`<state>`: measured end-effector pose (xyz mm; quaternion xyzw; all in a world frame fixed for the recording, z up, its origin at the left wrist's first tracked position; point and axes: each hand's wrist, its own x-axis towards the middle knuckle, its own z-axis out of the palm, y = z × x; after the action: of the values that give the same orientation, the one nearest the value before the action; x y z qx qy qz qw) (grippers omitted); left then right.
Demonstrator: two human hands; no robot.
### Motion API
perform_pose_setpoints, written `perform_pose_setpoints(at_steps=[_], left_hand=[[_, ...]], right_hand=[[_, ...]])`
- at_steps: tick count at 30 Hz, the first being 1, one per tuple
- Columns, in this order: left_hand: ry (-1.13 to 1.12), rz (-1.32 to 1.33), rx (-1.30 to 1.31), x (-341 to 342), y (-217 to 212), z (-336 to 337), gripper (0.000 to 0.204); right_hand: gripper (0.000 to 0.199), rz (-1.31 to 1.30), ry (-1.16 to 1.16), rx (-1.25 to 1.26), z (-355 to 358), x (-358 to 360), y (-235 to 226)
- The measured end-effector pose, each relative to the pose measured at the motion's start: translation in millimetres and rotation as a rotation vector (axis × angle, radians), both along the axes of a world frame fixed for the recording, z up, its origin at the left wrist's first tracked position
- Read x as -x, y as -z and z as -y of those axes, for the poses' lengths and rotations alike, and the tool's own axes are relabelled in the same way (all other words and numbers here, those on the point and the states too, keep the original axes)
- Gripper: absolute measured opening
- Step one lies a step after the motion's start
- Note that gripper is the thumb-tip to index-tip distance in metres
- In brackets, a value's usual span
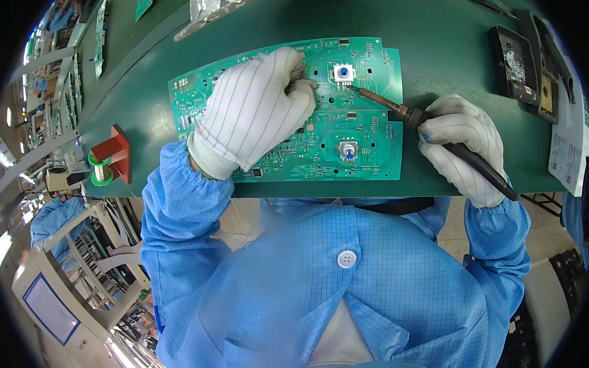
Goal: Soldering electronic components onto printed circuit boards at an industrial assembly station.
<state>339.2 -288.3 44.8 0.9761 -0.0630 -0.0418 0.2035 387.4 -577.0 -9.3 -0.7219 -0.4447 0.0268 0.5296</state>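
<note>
A green circuit board (374,131) lies on the table in front of me. My right hand (464,141), in a white striped glove, grips a soldering iron (480,166). The iron's tip is at the lower edge of a white rotary switch with a blue centre (343,73). My left hand (258,108), gloved alike, rests over the board's left half with thumb and forefinger closed just left of that switch. What those fingers hold, if anything, does not show. A second rotary switch (349,151) sits nearer to me on the board.
A red stand with a solder wire spool (102,173) is on the left. At the far right are a black tray (514,65), a soldering iron holder (548,95) and a white box (568,158). A clear plastic bag (216,3) lies at the back.
</note>
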Motion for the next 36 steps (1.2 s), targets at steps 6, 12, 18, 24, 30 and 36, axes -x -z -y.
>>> perform_pose_setpoints(at_steps=[6, 12, 18, 24, 30, 36], left_hand=[[0.052, 0.051, 0.005, 0, 6, -4, 0.008], [0.067, 0.065, -0.043, 3, 8, -5, 0.009], [0.078, 0.071, -0.064, 4, 8, -1, 0.009], [0.065, 0.159, -0.165, 14, 10, 2, 0.009], [0.068, 0.197, -0.146, 12, 13, 4, 0.01], [0.072, 0.19, -0.164, 12, 15, 4, 0.011]], right_hand=[[0.022, 0.09, 0.022, 0.005, -2, 1, 1], [0.023, 0.071, 0.021, -0.016, -2, 0, 6], [0.023, 0.057, 0.009, 0.0, 0, 0, 5], [0.027, 0.099, -0.043, 0.027, -2, 0, 7], [0.029, 0.109, -0.02, 0.044, 1, 1, 7], [0.027, 0.094, -0.014, 0.023, 0, 1, 6]])
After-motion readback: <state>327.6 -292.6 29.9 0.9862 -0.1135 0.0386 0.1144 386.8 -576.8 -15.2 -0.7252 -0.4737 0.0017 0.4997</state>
